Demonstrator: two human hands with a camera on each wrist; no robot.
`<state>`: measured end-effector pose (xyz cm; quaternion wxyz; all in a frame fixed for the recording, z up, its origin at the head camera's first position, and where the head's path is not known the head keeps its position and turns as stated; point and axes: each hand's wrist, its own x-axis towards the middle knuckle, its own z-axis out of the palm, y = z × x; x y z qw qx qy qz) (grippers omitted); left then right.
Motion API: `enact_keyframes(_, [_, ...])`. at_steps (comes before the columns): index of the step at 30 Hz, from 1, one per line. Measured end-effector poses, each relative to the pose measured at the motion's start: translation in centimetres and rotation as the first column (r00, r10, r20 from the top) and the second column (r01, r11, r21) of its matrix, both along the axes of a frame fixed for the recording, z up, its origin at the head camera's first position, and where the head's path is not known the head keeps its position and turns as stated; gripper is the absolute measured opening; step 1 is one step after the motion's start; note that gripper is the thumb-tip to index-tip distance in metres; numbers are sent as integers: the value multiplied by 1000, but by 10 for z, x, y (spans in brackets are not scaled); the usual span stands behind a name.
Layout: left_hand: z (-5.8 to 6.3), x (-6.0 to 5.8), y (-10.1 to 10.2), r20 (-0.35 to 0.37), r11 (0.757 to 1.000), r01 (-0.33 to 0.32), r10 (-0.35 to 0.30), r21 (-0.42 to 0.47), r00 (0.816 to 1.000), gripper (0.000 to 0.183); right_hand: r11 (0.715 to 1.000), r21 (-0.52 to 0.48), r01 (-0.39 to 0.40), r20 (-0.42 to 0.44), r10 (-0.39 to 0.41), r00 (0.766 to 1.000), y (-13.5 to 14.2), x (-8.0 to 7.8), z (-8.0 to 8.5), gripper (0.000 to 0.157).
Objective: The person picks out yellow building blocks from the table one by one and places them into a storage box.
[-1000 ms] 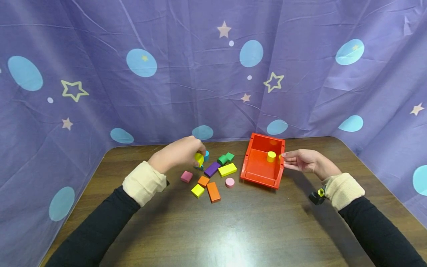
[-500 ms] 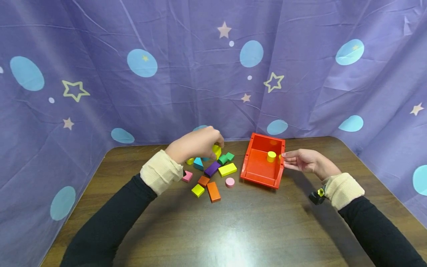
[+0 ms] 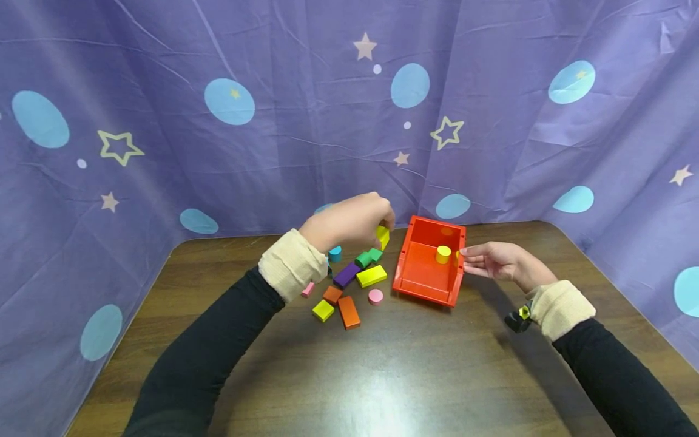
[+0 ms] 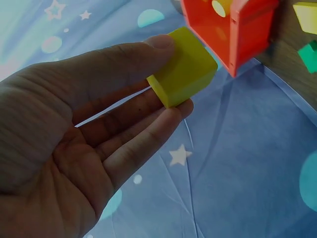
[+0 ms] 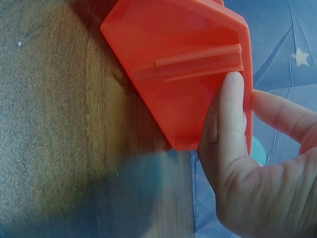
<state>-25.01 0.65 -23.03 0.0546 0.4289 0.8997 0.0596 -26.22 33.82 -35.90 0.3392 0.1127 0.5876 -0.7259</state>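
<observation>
In the head view my left hand (image 3: 349, 223) holds a yellow block (image 3: 383, 237) above the table, between the loose blocks and the red bin (image 3: 401, 285). The left wrist view shows that yellow block (image 4: 185, 69) pinched between thumb and fingertips. My right hand (image 3: 499, 262) grips the right wall of the bin; in the right wrist view its thumb and fingers lie on either side of the bin's rim (image 5: 247, 84). A yellow cylinder (image 3: 443, 255) stands inside the bin.
Left of the bin lie a yellow block (image 3: 371, 277), a purple block (image 3: 346, 275), green blocks (image 3: 363, 260), orange blocks (image 3: 349, 313) and a pink disc (image 3: 375, 297). A blue cylinder (image 3: 335, 254) is partly hidden by the left arm. A purple curtain (image 3: 306, 121) hangs behind the table.
My left hand has carried the yellow block rightward from the left of the pile toward the bin, rising a little. The right hand and the bin have stayed in place.
</observation>
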Motion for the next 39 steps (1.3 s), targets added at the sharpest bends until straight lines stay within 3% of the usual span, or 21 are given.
enact_keyframes(7, [5,2,19,51,999,-31,29,39,998,20,1000,0,14,5,-14,1000,0,-1,-2,36])
enact_keyframes(23, [14,-15,80,27,998,67,-67,-4,997,21,1000,-14,18,22,-17,1000,0,-2,-2,33])
enact_keyframes(31, [7,-27,95,36,997,73,-74,14,997,20,999,-22,24,18,-24,1000,1,-2,-1,33])
enact_keyframes(39, [-7,-44,106,77,1000,3,-3,1,997,21,999,-27,28,18,-27,999,1,-3,-5,36])
